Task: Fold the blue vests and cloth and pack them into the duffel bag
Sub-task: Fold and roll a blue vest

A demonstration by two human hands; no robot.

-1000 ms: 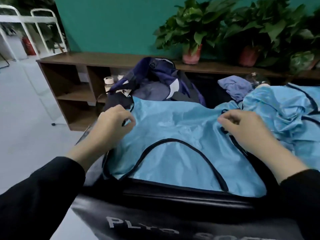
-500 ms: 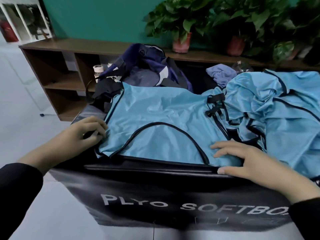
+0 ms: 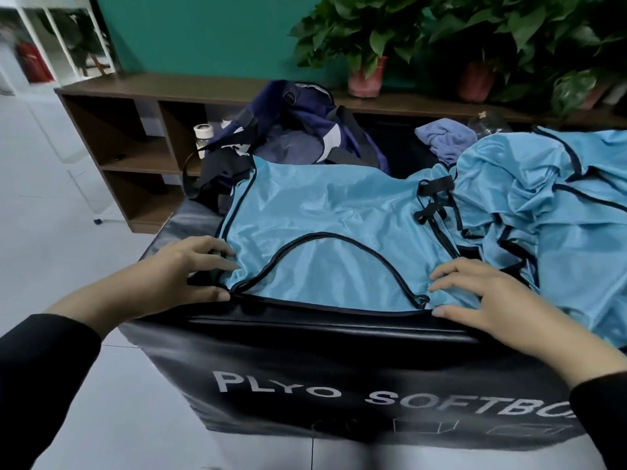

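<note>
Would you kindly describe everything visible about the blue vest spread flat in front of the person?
The flat vest is shiny light-blue mesh-like fabric with black piping along its edges and around a curved opening. It lies spread on the black box, near edge along the box's front. The left hand and right hand touch its near corners. Its right side meets the crumpled vests.

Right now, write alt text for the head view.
Two hands, left hand and right hand, press a blue vest flat on a black padded box. More vests lie crumpled right; a navy duffel bag sits behind.
</note>
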